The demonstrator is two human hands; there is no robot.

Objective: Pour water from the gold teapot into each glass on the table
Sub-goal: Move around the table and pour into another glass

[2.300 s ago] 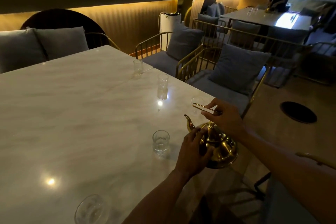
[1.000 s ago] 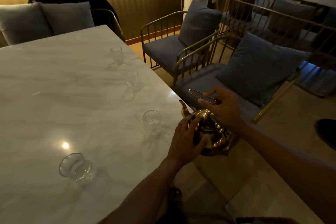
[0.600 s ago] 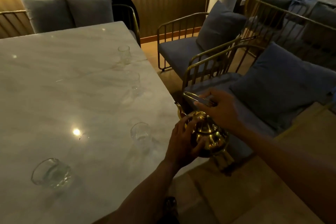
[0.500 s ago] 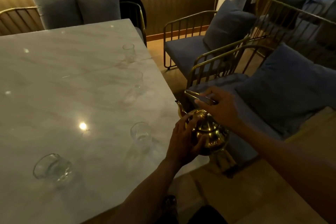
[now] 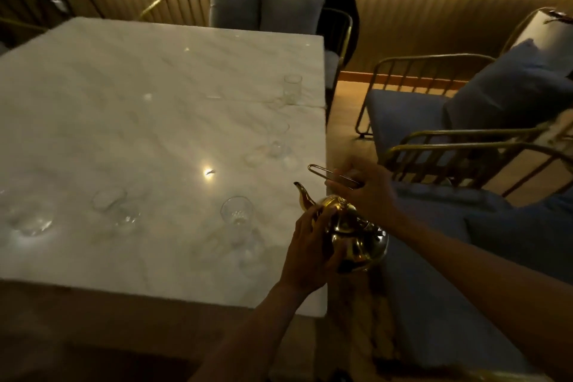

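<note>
Beside the table [image 5: 155,87], right hand [image 5: 367,192] grips the gold teapot [image 5: 356,232] handle, left hand [image 5: 310,251] cradling its body

This looks like a dim restaurant or lounge: a marble-topped desk [image 5: 130,108] set with empty glasses [image 5: 292,88], gold-framed cushioned chairs [image 5: 434,121] at three o'clock, and a warmly backlit ribbed wall [image 5: 418,15] at twelve.

Two grey cushions [image 5: 266,5] on a gold-framed chair [image 5: 173,6] behind the far edge; blue-cushioned armchair [image 5: 434,108] to the right; ribbed wall panelling [image 5: 418,9] lit from above.
</note>
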